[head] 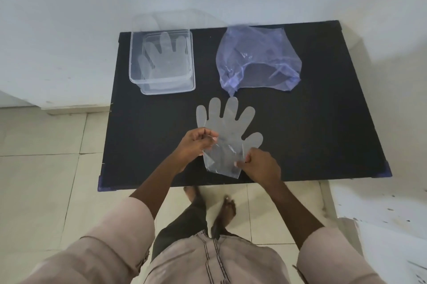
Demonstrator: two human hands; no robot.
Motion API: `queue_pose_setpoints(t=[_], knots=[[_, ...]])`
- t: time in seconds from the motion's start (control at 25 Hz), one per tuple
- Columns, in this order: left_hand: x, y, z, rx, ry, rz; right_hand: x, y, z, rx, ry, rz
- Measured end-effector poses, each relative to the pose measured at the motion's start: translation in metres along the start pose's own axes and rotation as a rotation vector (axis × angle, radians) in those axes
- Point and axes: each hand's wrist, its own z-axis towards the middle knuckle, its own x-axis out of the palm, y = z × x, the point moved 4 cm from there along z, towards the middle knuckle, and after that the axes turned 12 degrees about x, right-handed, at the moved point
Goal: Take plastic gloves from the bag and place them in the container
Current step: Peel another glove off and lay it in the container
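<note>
A clear plastic glove [227,126] is spread flat over the near middle of the black table [323,121], fingers pointing away from me. My left hand [196,142] pinches its left cuff edge, and my right hand [258,165] pinches the right cuff edge. A bluish see-through bag [256,57] lies crumpled at the back right, its opening facing me. The clear rectangular container [138,68] stands at the back left with other gloves [165,57] lying flat inside it.
The table stands against a pale wall on a tiled floor [41,179]. My bare feet [224,209] are under its near edge. A white speckled surface [381,209] sits at the right.
</note>
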Motion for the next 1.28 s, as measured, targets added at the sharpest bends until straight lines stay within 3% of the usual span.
queue_pose_setpoints(t=[0.12, 0.24, 0.36, 0.52, 0.64, 0.8, 0.88, 0.96, 1.08, 1.12, 1.2, 1.28], knots=[[-0.003, 0.012, -0.007, -0.049, -0.046, 0.001, 0.022, -0.005, -0.008, 0.067, -0.097, 0.069], [-0.009, 0.026, -0.014, -0.075, -0.123, 0.035, 0.031, -0.001, -0.009, 0.084, -0.133, 0.384], [-0.018, 0.041, -0.022, -0.086, -0.228, 0.110, 0.034, 0.004, -0.006, 0.178, -0.018, 0.787], [-0.006, 0.053, -0.033, -0.034, -0.111, 0.273, 0.028, 0.011, -0.011, 0.337, 0.165, 1.214], [0.006, 0.050, -0.037, 0.039, -0.097, 0.417, 0.019, 0.020, -0.014, 0.397, 0.273, 1.443], [0.012, 0.037, -0.033, 0.148, -0.290, 0.399, 0.009, 0.029, -0.018, 0.425, 0.345, 1.570], [0.005, 0.027, -0.028, 0.221, -0.385, 0.402, 0.001, 0.027, -0.018, 0.364, 0.304, 1.550], [-0.003, 0.017, -0.021, 0.254, -0.389, 0.428, -0.012, 0.022, -0.017, 0.180, 0.178, 1.392], [-0.012, 0.002, -0.013, 0.288, -0.340, 0.482, -0.031, 0.019, -0.020, -0.305, -0.100, 0.696], [-0.014, -0.003, -0.011, 0.291, -0.324, 0.496, -0.030, 0.021, -0.019, -0.389, -0.157, 0.450], [-0.015, -0.009, -0.009, 0.296, -0.289, 0.511, -0.029, 0.028, -0.017, -0.409, -0.257, 0.240], [-0.017, -0.012, -0.007, 0.303, -0.255, 0.522, -0.037, 0.036, -0.012, -0.411, -0.351, 0.286]])
